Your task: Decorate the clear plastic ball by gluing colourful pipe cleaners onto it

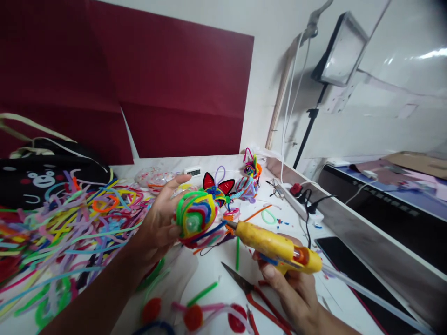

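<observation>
One yellow glue gun (272,244), one held multicoloured ball (197,218), one power strip (316,215), one black bag (63,170), one floodlight (344,52), one digital display (194,172), three round reddish pieces (193,318).

Looks like a crafting corner, either in a home or in a small workshop; hard to tell which. Evident from the heap of coloured pipe cleaners (115,223) spread over a white tabletop (214,270), the yellow glue gun (275,249), the red-handled scissors (240,280) and, near the wall, a small figure (252,170) of bright wound stems. Seems improvised rather than industrial, with maroon paper (185,93) against a white wall (272,28), a panel lamp (344,51) on a stand, a power strip (303,204) and a cartoon-faced black bag (70,170).
</observation>
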`<action>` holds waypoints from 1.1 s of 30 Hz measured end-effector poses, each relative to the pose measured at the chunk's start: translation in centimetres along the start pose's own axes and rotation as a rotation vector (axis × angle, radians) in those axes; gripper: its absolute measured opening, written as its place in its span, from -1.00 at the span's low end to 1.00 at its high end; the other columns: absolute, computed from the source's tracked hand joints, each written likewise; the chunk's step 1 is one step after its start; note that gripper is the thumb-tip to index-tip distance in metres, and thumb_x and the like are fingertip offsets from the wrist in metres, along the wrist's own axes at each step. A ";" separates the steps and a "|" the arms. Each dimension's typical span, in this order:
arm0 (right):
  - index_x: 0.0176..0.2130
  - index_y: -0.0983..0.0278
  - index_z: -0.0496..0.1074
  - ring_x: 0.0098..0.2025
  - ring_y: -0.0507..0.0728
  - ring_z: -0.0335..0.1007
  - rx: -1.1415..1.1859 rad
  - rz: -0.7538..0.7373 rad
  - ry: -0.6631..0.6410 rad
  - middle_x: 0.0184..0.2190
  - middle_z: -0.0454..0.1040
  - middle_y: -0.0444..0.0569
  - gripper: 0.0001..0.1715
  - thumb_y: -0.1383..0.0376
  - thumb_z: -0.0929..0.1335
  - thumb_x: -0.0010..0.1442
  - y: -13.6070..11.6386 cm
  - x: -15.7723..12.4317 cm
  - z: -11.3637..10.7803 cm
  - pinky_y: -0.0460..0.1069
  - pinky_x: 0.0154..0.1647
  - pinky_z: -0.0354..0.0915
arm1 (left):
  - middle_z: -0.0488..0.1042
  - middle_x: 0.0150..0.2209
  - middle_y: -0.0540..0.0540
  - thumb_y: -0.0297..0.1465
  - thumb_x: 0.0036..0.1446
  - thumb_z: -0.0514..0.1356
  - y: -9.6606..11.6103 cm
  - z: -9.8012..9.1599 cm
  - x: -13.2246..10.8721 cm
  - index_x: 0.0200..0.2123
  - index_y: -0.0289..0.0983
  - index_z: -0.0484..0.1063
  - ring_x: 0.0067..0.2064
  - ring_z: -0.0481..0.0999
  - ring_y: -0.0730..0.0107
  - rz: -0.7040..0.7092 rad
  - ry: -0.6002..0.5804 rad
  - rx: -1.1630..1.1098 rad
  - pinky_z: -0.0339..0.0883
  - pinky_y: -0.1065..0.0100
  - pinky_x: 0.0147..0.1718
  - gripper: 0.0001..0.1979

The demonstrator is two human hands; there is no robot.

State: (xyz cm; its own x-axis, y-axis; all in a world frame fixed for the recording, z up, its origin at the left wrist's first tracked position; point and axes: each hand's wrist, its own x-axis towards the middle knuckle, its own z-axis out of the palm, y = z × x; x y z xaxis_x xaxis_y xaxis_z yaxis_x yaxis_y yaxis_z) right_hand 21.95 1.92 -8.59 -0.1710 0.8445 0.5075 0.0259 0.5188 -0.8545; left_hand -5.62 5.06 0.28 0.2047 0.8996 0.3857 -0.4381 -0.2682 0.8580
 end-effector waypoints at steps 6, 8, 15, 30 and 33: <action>0.03 0.19 0.37 -0.13 0.14 0.48 -0.073 -0.027 -0.007 -0.14 0.49 0.03 -0.74 0.27 0.34 0.35 0.6 0.0 -0.4 0.04 -0.05 0.47 | 0.63 -0.18 -0.06 -0.45 -0.01 0.45 -0.1 -0.3 0.5 0.31 -0.14 0.09 -0.26 0.64 0.30 0.037 -0.094 0.006 0.50 0.41 -0.27 -0.12; 0.03 0.20 0.37 -0.13 0.14 0.48 -0.084 -0.045 -0.015 -0.15 0.49 0.03 -0.74 0.27 0.34 0.35 0.4 0.2 -0.4 0.04 -0.06 0.47 | 0.63 -0.18 -0.08 -0.42 0.01 0.44 -0.1 -0.3 0.5 0.33 -0.15 0.07 -0.24 0.64 0.28 0.054 -0.107 0.021 0.49 0.41 -0.25 -0.11; 0.05 0.20 0.34 -0.11 0.17 0.49 -0.081 -0.022 -0.023 -0.11 0.48 0.05 -0.71 0.25 0.35 0.34 0.7 0.1 -0.5 0.06 -0.04 0.47 | 0.63 -0.23 -0.04 -0.43 -0.01 0.45 0.2 -0.1 0.1 0.30 -0.13 0.13 -0.32 0.63 0.32 0.057 -0.072 0.049 0.45 0.45 -0.35 -0.14; 0.09 0.21 0.30 -0.14 0.15 0.49 -0.078 -0.025 -0.005 -0.13 0.48 0.05 -0.65 0.26 0.35 0.33 0.6 0.2 -0.5 0.03 -0.06 0.48 | 0.62 -0.18 -0.08 -0.34 -0.05 0.47 0.2 0.3 0.1 0.34 -0.14 0.03 -0.29 0.64 0.27 0.047 -0.037 0.079 0.46 0.40 -0.29 -0.04; 0.00 0.24 0.36 -0.14 0.17 0.49 -0.100 0.003 0.008 -0.15 0.50 0.07 -0.74 0.23 0.36 0.32 0.7 0.1 -0.5 0.06 -0.07 0.49 | 0.62 -0.18 -0.08 -0.37 -0.02 0.46 0.2 0.2 0.1 0.34 -0.13 0.02 -0.29 0.65 0.26 0.058 -0.053 0.067 0.47 0.39 -0.30 -0.05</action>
State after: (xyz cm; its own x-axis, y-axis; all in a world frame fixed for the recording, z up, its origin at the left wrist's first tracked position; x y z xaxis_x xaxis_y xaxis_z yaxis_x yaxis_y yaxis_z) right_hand 22.44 2.43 -9.07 -0.1629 0.8467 0.5066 0.1250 0.5270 -0.8406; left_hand -5.49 4.97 0.56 0.2277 0.8629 0.4512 -0.3915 -0.3432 0.8538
